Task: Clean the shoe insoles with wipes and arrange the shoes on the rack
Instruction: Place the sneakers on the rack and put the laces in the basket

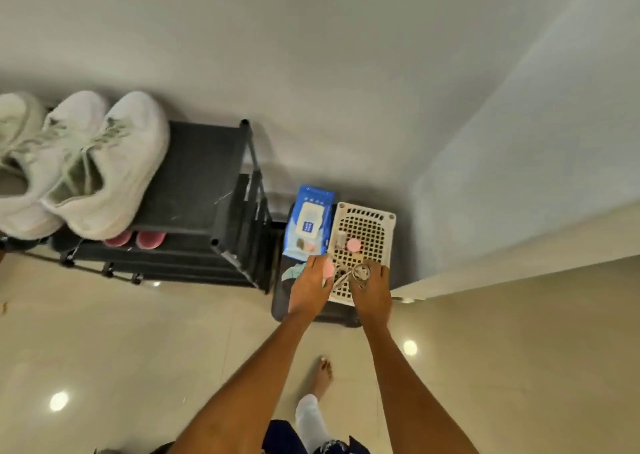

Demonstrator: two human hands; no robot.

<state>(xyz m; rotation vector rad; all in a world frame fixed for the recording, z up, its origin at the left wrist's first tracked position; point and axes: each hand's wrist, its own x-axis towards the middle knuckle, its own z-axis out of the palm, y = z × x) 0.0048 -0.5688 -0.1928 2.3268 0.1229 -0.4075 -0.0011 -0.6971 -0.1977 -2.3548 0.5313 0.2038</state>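
Two bare forearms reach forward and down over the pale tiled floor [138,342], where one bare foot [322,377] shows between them. Both hands work at the near end of a white perforated basket [363,225] that lies on a low dark stool [282,301] beside the wall. The left hand [310,289] curls its grip around a small pink round thing [328,269]. The right hand [372,292] has its grip closed on a small clear, shiny item [361,273]; what that item is cannot be told. A second pink round piece [354,244] rests farther along the basket. Touching the basket's left side lies a blue pack of wipes [310,219], flap closed.

Left of the stool stands the black shoe rack [204,176]. On its top shelf sit white sneakers [104,166], toes toward the wall, filling the left part and leaving the right part bare. Pink shoes [136,238] peek out from the shelf below.
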